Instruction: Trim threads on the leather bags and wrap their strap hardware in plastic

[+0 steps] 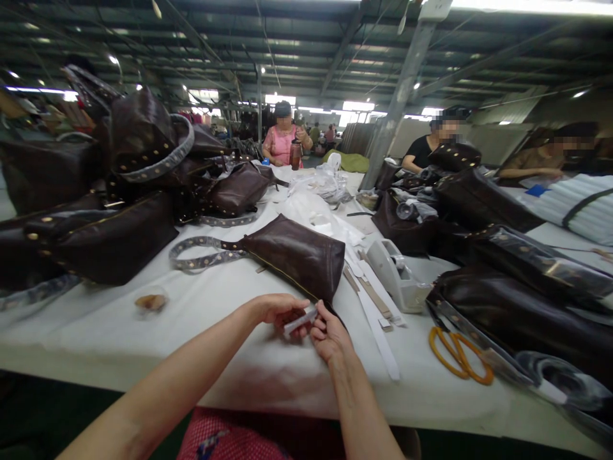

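Note:
A dark brown leather bag (299,250) lies on the white-covered table, with a gold-toothed zipper along its near edge. Its studded strap (207,253), wrapped in clear plastic, loops out to the left. At the bag's near corner, a small whitish strip (301,321) is between my two hands. The fingers of my left hand (286,312) curl around it from the left. My right hand (330,333) is closed in a pinch at its upper right end, close to the zipper's end. Whether the strip is paper or plastic I cannot make out.
Brown bags (110,239) are piled at the left, and more bags (527,319) at the right. Orange-handled scissors (460,354), a tape dispenser (400,275) and paper strips (376,313) lie right of the bag. Co-workers sit across the table.

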`<state>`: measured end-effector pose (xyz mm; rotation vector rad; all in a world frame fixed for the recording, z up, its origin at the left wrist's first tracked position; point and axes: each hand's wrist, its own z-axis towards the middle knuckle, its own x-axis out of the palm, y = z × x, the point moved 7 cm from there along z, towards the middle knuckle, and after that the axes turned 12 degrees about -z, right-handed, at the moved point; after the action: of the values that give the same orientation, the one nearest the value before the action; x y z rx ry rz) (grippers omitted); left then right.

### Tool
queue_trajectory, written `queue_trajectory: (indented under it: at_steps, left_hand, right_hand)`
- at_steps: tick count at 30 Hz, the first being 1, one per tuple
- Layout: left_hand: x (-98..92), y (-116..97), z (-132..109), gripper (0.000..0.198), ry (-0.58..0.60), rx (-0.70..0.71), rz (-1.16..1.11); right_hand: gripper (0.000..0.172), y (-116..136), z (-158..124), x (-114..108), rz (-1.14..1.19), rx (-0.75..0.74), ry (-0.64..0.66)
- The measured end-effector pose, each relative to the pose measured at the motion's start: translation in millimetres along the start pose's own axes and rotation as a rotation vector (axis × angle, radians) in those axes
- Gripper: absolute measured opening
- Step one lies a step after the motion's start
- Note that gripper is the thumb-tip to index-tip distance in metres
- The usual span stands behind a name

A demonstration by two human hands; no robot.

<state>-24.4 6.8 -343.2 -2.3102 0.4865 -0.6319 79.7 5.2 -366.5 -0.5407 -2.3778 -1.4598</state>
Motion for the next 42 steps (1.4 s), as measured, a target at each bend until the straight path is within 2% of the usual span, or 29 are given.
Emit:
queue_trajectory:
  at_steps: [2,5,9,15,22,26,30,35,39,42]
  left_hand:
    - [-3.8,0,-4,0.050,-0.008,0.016,-0.015]
    - [-11.1,-5,-9,0.040,-0.110,0.103,-0.064]
    - [-6.7,-8,-13,0.038,-0.171,0.162,-0.034]
    - [-1.9,-12,-14,0.030,-0.307,0.292,0.006]
    - [-10.0,-10,-12,0.019,-0.394,0.329,-0.001]
    - [-11.0,-12,-14,0.019,-0.447,0.368,-0.002]
    - [-9.1,-14,-16,0.019,-0.422,0.350,0.013]
    - [-4.3,-16,-13,0.018,-0.258,0.199,0.087]
    - [-8.0,-24,-11,0.009,-0.317,0.235,0.138]
    - [-6.3,-27,-8,0.010,-0.378,0.284,0.143]
  right_hand:
    - [0.035,-2,-1,0,0.020,0.041,-0.008]
    - [0.033,-3,-4,1,0.056,0.097,-0.030]
    - [0.031,-5,-7,3,0.086,0.133,-0.069]
    - [0.034,-5,-6,4,0.101,0.124,-0.099]
    - [0.026,-4,-7,5,0.141,0.124,-0.101]
    - [0.026,-3,-9,7,0.156,0.136,-0.102]
    - [0.026,-3,-9,7,0.161,0.141,-0.091]
    - [0.026,-5,-7,6,0.152,0.149,-0.074]
    - [0.028,-8,-4,5,0.149,0.136,-0.069]
    - [0.032,-11,0,4,0.141,0.119,-0.062]
